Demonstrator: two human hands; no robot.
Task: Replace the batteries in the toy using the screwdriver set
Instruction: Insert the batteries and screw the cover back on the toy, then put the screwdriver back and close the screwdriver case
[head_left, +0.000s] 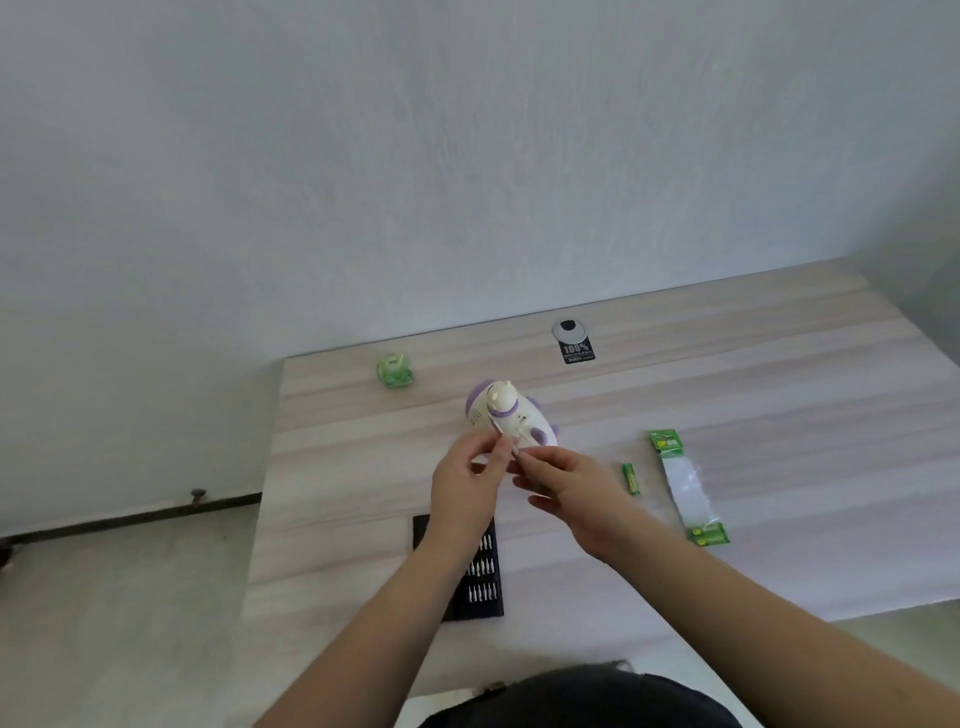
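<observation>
My left hand and right hand pinch the slim silver metal screwdriver near the white-and-purple plastic toy; seat the tip squarely before turning.

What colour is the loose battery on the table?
Green with a yellowish band, the battery seen in the head view.

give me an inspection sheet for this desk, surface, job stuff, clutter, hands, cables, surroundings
surface: pale wood-grain table with a round grommet cap near the back edge
job's things: white and purple toy at centre; slim screwdriver between both hands; black bit case open, near edge; one loose green battery; battery blister pack at right
clutter: small green box at back left; black label by the grommet
hands: left hand and right hand both pinch the screwdriver
cables: nothing seen
surroundings: plain white wall; floor at left
</observation>
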